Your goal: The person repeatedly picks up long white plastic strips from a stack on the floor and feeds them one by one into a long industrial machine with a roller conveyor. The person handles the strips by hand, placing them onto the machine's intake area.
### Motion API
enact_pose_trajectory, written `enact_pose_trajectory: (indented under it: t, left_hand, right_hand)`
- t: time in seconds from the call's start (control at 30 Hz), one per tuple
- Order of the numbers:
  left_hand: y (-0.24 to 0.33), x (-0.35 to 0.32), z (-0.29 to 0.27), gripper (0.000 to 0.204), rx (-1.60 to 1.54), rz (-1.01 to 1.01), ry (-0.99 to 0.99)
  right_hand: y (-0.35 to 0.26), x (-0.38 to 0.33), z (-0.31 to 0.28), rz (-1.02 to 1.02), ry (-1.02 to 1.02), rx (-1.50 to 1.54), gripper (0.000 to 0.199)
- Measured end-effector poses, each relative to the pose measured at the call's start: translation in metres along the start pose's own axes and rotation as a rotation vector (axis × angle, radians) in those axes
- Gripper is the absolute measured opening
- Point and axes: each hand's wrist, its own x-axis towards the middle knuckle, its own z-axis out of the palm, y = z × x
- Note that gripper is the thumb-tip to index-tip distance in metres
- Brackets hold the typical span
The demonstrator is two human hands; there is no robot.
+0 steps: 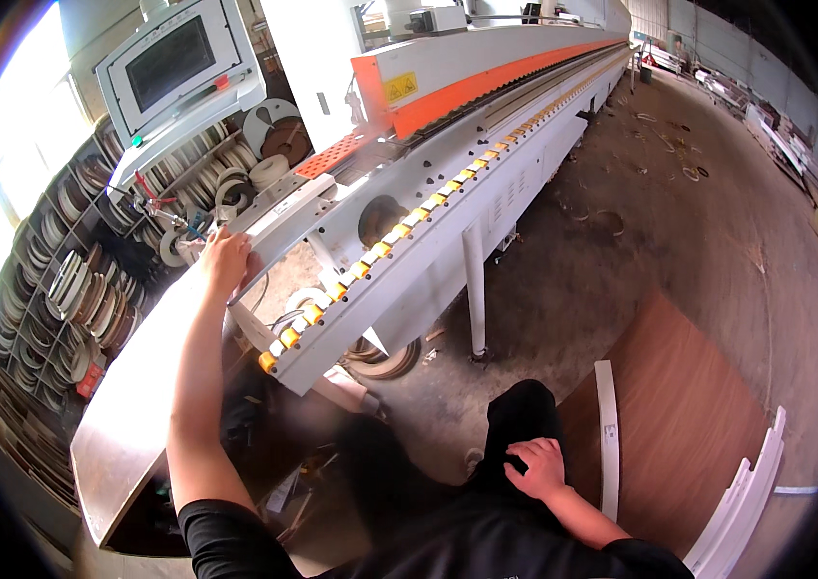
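Observation:
My left hand reaches out to the near end of a long edge-banding machine. Its fingers bend over the end of a pale metal guide rail; their tips are partly hidden. Down at the lower right, my right hand lies on my black-trousered knee, fingers loosely spread and holding nothing. A row of yellow rollers runs along the machine's front support beam, right of the left hand. Below the left forearm is a smooth, pale tabletop.
A control panel with a dark screen stands at upper left. Shelves of coiled edging rolls line the left side. Brown wood-grain panels and white strips are at lower right. Coiled banding lies under the machine.

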Motion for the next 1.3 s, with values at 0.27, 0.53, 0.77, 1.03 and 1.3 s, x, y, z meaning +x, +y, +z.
enact_pose_trajectory:
  t: [0.27, 0.53, 0.77, 1.03, 1.3]
  left_hand:
    - [0.012, -0.003, -0.011, 0.033, 0.035, -0.036, -0.061]
    - [0.046, -0.014, -0.064, 0.037, 0.061, -0.063, -0.356]
    - [0.05, -0.018, -0.049, 0.047, 0.106, -0.026, -0.309]
    - [0.053, -0.02, -0.041, 0.054, 0.216, -0.018, -0.316]
    - [0.06, -0.016, -0.038, 0.075, 0.285, -0.042, -0.402]
  right_hand:
    - [0.004, 0.001, 0.005, 0.053, -0.003, -0.029, 0.021]
    - [0.005, 0.006, 0.008, 0.047, -0.001, -0.044, 0.021]
    - [0.006, 0.008, 0.01, 0.057, 0.005, -0.049, 0.019]
    - [0.004, 0.009, 0.007, 0.069, 0.028, -0.026, 0.018]
    - [0.009, 0.01, 0.006, 0.079, 0.042, -0.001, 0.017]
